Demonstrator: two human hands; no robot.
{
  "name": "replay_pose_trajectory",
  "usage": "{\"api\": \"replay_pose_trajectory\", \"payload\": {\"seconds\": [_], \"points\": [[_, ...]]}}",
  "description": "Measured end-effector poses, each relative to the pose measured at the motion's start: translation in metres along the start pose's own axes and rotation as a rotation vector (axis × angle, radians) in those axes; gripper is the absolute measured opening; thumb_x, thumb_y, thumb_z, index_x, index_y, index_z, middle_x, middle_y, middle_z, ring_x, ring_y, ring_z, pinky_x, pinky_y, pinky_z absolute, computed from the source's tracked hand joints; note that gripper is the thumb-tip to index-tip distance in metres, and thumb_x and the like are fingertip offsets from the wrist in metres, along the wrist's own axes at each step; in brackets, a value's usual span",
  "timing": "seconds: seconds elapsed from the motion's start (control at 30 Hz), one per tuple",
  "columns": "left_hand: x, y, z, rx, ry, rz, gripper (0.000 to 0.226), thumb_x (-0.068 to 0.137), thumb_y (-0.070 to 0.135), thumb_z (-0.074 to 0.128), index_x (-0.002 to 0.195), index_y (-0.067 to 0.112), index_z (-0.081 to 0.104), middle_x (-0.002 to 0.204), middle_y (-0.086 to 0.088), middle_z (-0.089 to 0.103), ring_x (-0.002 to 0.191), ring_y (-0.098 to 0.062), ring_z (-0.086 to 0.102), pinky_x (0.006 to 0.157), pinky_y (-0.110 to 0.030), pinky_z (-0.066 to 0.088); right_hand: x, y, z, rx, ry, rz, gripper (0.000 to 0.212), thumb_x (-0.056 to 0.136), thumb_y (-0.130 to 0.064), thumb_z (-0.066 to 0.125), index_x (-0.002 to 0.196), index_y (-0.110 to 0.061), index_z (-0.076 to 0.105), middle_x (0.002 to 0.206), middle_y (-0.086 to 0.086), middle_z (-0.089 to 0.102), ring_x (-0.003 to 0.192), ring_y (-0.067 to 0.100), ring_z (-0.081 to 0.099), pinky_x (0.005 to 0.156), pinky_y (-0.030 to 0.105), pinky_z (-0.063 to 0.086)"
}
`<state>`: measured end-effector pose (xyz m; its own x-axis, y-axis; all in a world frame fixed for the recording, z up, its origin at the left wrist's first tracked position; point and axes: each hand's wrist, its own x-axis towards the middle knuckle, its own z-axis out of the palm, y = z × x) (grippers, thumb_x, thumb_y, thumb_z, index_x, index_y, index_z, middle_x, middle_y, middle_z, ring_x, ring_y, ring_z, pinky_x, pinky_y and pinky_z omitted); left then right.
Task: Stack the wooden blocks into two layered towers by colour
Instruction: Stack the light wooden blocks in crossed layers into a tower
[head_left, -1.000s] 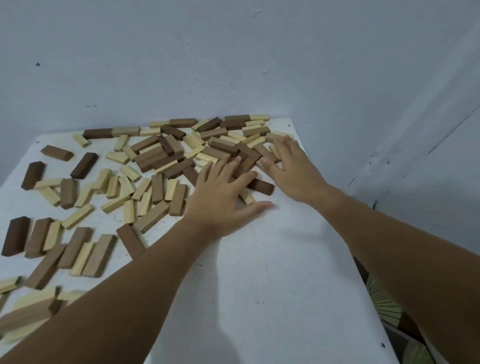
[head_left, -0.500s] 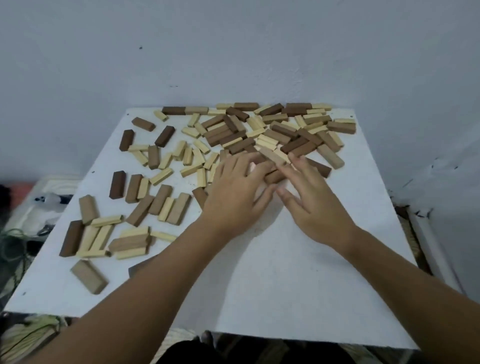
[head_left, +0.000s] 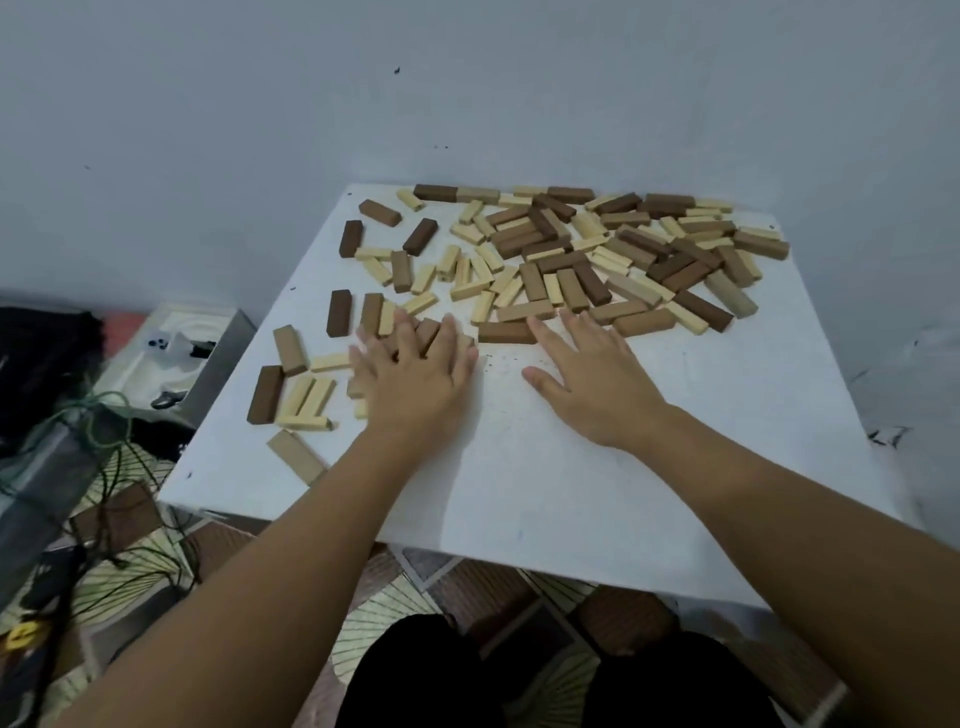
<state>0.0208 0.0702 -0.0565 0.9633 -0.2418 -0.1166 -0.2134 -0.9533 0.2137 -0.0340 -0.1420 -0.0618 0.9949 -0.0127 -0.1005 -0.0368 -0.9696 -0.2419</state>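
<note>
Wooden blocks (head_left: 566, 260), dark brown and pale, lie scattered flat across the far half of the white table (head_left: 571, 493); no tower stands. The left hand (head_left: 415, 379) lies palm down with fingers spread, resting on a few brown blocks at the near left of the scatter, grasping none. The right hand (head_left: 592, 379) lies flat and released on bare tabletop, fingertips just beside a brown block (head_left: 506, 332).
</note>
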Motion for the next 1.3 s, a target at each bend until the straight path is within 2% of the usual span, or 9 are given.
{"api": "replay_pose_trajectory", "payload": {"seconds": [0.2,0.3,0.47,0.6,0.77,0.9,1.0,1.17,1.3], "points": [[0.011,0.002,-0.020,-0.275,0.105,0.131,0.068,0.103,0.069,0.025,0.162,0.034,0.026,0.173,-0.007,0.010,0.159,-0.029,-0.007,0.125,-0.053,-0.010,-0.005,-0.026,0.004,0.048,0.219,-0.164,0.064,0.106,-0.047,0.041,0.163,-0.025,0.021,0.166,0.007,0.025,0.156,0.028,0.017,0.124,0.052,0.022],[-0.019,-0.028,-0.032,-0.167,0.265,0.045,0.070,0.100,0.076,0.023,0.160,0.041,0.028,0.173,-0.007,0.008,0.159,-0.032,-0.008,0.125,-0.054,-0.008,-0.003,-0.044,0.009,0.009,0.087,-0.242,0.062,0.106,-0.061,0.028,0.163,-0.047,0.007,0.173,0.003,0.007,0.160,0.028,0.000,0.128,0.053,0.009],[-0.065,-0.092,-0.019,-0.074,0.054,-0.256,0.087,0.085,0.093,0.014,0.161,0.052,0.004,0.172,-0.005,-0.019,0.153,-0.044,-0.025,0.123,-0.059,-0.013,0.005,-0.053,0.016,-0.043,-0.026,-0.198,0.057,0.105,-0.066,0.017,0.157,-0.059,-0.004,0.173,-0.002,-0.014,0.158,0.026,-0.017,0.128,0.054,-0.002],[-0.042,-0.096,-0.001,-0.098,0.066,-0.175,0.082,0.092,0.086,0.015,0.163,0.045,0.006,0.172,-0.012,-0.014,0.155,-0.041,-0.023,0.124,-0.054,-0.013,0.007,-0.062,0.014,-0.010,0.048,-0.174,0.057,0.108,-0.056,0.022,0.161,-0.051,0.005,0.174,0.000,-0.004,0.159,0.026,-0.011,0.128,0.052,-0.006],[0.007,-0.076,0.007,-0.059,0.128,0.009,0.080,0.098,0.068,0.014,0.164,0.022,0.024,0.171,-0.022,0.006,0.156,-0.046,-0.004,0.126,-0.057,-0.007,0.007,-0.079,0.016,-0.046,-0.001,-0.324,0.067,0.101,-0.073,0.023,0.160,-0.054,-0.003,0.174,-0.002,-0.007,0.159,0.020,-0.015,0.128,0.050,-0.006],[0.020,-0.077,-0.006,-0.290,0.103,0.072,0.074,0.094,0.068,0.017,0.158,0.034,0.034,0.169,-0.016,0.017,0.158,-0.034,0.007,0.127,-0.055,0.007,0.023,-0.072,0.019,-0.074,0.058,-0.191,0.064,0.104,-0.066,0.022,0.163,-0.047,0.005,0.174,0.002,0.000,0.160,0.023,-0.008,0.128,0.051,0.001],[0.026,-0.096,-0.021,-0.497,0.248,-0.017,0.058,0.105,0.055,0.039,0.157,0.029,0.037,0.168,-0.013,0.022,0.157,-0.026,0.011,0.127,-0.047,0.010,0.029,-0.062,0.016,-0.163,0.112,-0.165,0.064,0.105,-0.065,0.020,0.164,-0.042,0.009,0.174,0.003,0.001,0.160,0.025,-0.006,0.128,0.054,0.000],[0.071,-0.104,-0.021,-0.195,0.129,-0.161,0.083,0.101,0.072,0.020,0.166,0.021,0.011,0.173,-0.016,0.003,0.159,-0.031,-0.004,0.128,-0.051,-0.001,0.044,-0.050,0.014,-0.133,0.110,-0.126,0.059,0.106,-0.063,0.012,0.163,-0.047,0.008,0.174,0.000,0.006,0.160,0.025,-0.001,0.128,0.050,0.001],[0.102,-0.079,-0.017,-0.151,0.155,-0.045,0.090,0.098,0.076,0.016,0.162,0.013,0.024,0.171,-0.012,0.016,0.159,-0.033,0.007,0.127,-0.052,0.004,0.058,-0.038,0.010,-0.077,0.186,-0.037,0.052,0.109,-0.055,0.019,0.160,-0.046,0.026,0.171,0.001,0.020,0.158,0.026,0.011,0.127,0.048,0.011]]}}
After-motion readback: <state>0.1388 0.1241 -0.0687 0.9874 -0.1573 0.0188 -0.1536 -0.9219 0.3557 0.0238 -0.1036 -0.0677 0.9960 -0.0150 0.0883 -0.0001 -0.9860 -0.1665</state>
